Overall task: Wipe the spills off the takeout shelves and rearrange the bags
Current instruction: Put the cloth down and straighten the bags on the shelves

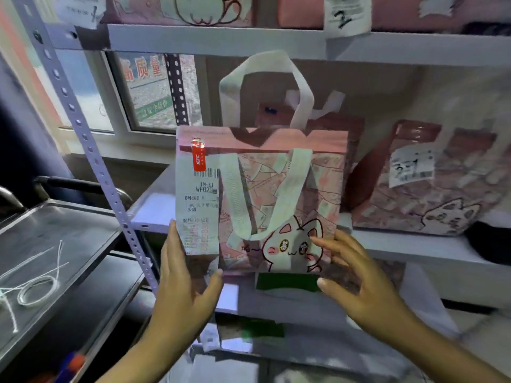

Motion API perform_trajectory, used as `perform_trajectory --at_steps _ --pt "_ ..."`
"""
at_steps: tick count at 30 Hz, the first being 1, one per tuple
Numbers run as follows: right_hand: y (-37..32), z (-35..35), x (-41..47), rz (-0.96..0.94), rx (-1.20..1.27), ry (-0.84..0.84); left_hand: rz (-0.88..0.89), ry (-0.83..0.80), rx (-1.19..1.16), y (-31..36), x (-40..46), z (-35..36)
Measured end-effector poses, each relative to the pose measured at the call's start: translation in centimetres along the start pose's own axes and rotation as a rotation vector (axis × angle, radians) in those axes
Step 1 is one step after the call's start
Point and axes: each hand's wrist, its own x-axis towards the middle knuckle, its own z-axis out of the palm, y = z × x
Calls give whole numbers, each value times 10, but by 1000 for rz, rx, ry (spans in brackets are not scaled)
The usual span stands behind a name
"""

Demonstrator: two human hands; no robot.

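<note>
Head view, pink bag: a pink takeout bag point(276, 200) with a white cartoon cat printed low on its front is held upright between two hands, in front of the shelf's front edge.
Head view, left hand: the left hand point(182, 275) grips the bag's lower left corner, fingers up along the side edge and thumb hooked under the bottom, over the foot of the receipt.
Head view, right hand: the right hand point(356, 275) takes the lower right corner, fingers spread and lightly bent, fingertips on the front beside the cat, thumb tip at the bottom edge.
Head view, receipt: a long white receipt point(197, 205) hangs down the bag's left side, fixed at the top by a red sticker point(199, 157).
Head view, handles: one white handle point(266, 87) stands up above the bag; the other white handle point(257, 194) hangs down over its front.
Head view, shelf: the white shelf board point(401, 246) lies behind and just under the held bag; another board runs across above it.
Head view, second bag: a second pink bag point(425, 183) with a paper slip stands on the shelf to the right, apart from the held one.
Head view, upper bags: more pink bags point(177, 9) sit on the shelf above, blurred.
Head view, side table: a metal table point(55, 244) to the left carries a loop of white cord point(36, 288).
Head view, green patch: something green point(287, 281) shows just below the bag; I cannot tell what it is.
</note>
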Motion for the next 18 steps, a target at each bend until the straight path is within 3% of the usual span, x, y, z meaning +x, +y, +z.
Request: perform_trajectory --at_steps 11,18 --pt "28 -143 -118 -109 -194 173 242 -170 -144 126 -49 78" --pt "28 -222 -161 -194 -210 404 311 -198 -312 215 -61 118"
